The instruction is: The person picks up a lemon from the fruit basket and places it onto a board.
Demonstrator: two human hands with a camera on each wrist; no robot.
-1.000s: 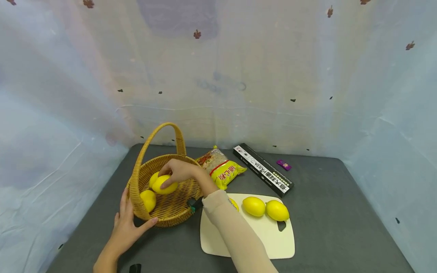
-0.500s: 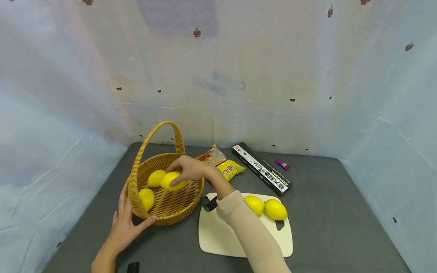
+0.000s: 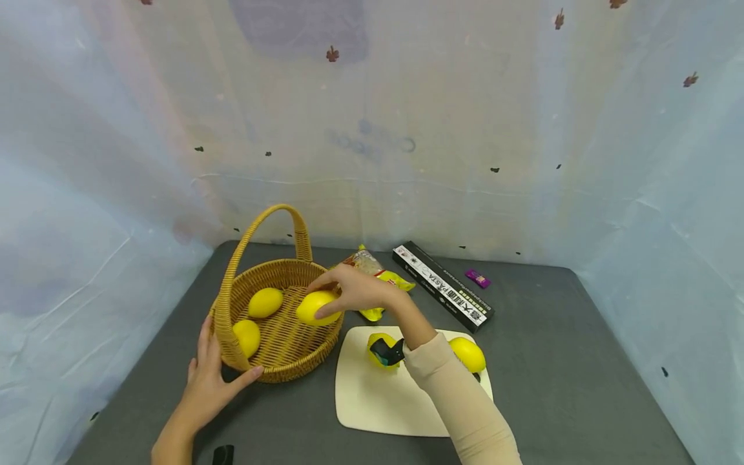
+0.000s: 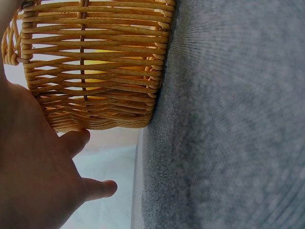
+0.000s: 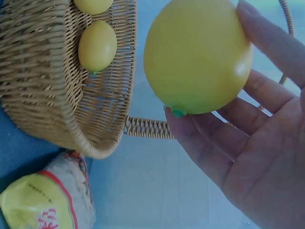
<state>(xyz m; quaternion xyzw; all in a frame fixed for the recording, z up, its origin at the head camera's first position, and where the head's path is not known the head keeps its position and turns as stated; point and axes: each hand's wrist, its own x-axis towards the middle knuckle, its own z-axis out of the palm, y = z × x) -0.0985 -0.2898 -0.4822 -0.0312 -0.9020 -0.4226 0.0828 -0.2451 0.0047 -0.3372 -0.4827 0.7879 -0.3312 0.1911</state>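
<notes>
My right hand (image 3: pixel 359 292) pinches a yellow lemon (image 3: pixel 316 309) between thumb and fingers, over the right side of a wicker basket (image 3: pixel 290 373). The right wrist view shows that lemon (image 5: pixel 198 57) large, with a green tip. Inside the basket lie two lemons, one toward the back (image 3: pixel 265 302) and one at the left wall (image 3: pixel 247 338). My left hand (image 3: pixel 203 387) rests against the basket's outer left side, fingers spread and thumb at the front rim. In the left wrist view, two fingertips stick out past the wicker.
A white cutting board (image 3: pixel 383 403) bears lemons (image 3: pixel 467 354), partly hidden by my right wrist and sleeve. Behind lie a pasta bag (image 3: pixel 395 279), a long black pasta box (image 3: pixel 444 287) and a small purple packet (image 3: pixel 478 278). The basket handle (image 3: pixel 232 265) arches up.
My right hand has carried the lemon rightward, away from the back lemon in the basket and toward the right rim. My left hand has stayed on the basket.
</notes>
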